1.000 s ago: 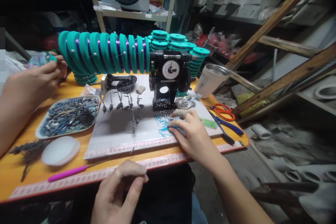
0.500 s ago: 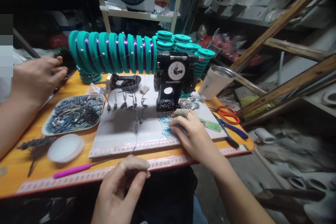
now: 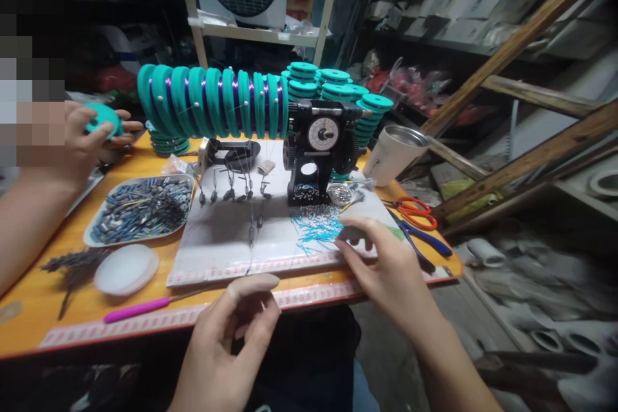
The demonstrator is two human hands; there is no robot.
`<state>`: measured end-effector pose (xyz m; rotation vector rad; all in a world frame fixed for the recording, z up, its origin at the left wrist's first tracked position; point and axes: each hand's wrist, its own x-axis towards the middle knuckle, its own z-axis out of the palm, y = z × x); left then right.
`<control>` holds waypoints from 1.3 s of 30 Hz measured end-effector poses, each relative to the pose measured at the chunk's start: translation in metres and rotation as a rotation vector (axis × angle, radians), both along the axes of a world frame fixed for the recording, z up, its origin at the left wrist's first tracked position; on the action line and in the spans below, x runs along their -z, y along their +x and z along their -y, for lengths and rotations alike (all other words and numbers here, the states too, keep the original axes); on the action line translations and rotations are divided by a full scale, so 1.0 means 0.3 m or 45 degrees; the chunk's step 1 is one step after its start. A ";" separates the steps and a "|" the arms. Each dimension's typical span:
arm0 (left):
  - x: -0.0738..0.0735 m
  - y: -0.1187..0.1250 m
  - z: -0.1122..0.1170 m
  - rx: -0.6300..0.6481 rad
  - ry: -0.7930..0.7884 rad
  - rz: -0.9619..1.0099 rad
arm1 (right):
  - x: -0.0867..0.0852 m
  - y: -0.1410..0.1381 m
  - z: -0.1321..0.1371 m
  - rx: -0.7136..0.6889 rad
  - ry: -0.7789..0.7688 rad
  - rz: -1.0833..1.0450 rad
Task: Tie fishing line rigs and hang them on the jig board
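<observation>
My left hand (image 3: 236, 328) is low in front of the board, thumb and forefinger curled together. A thin line with small dark sinkers (image 3: 251, 235) hangs from the teal spools (image 3: 212, 103) and runs down to this hand. What lies between its fingertips is hidden. My right hand (image 3: 386, 251) is at the right of the white board (image 3: 212, 251), fingers bent and thumb near the forefinger. Anything pinched there is too small to make out. Beside its fingertips lie a pile of thin blue pieces (image 3: 318, 232) and small silvery beads (image 3: 318, 211).
Another person's hand (image 3: 80, 141) holds a teal spool (image 3: 103, 121) at left. A tray (image 3: 89, 235) of sinkers, a white lid (image 3: 126, 269) and a pink-handled tool (image 3: 138, 310) lie left. A black winder (image 3: 323, 135), cup (image 3: 391, 158), orange scissors (image 3: 418, 212) and blue pliers (image 3: 427, 238) stand right.
My right hand has drawn back to the right from the blue pieces, uncovering more of the pile and beads. My left hand has barely moved. The other person's hand now holds a teal spool.
</observation>
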<state>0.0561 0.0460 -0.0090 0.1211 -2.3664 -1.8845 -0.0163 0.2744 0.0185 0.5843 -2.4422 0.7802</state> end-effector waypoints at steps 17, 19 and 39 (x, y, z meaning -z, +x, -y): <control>-0.024 0.003 -0.030 0.181 -0.374 -0.516 | -0.049 0.191 0.107 -0.412 -0.044 0.052; -0.021 0.010 -0.027 0.137 -0.335 -0.439 | -0.052 0.194 0.101 -0.404 -0.079 0.047; 0.037 0.010 -0.014 -0.002 -0.061 -0.259 | 0.025 -0.060 -0.211 0.249 0.168 0.066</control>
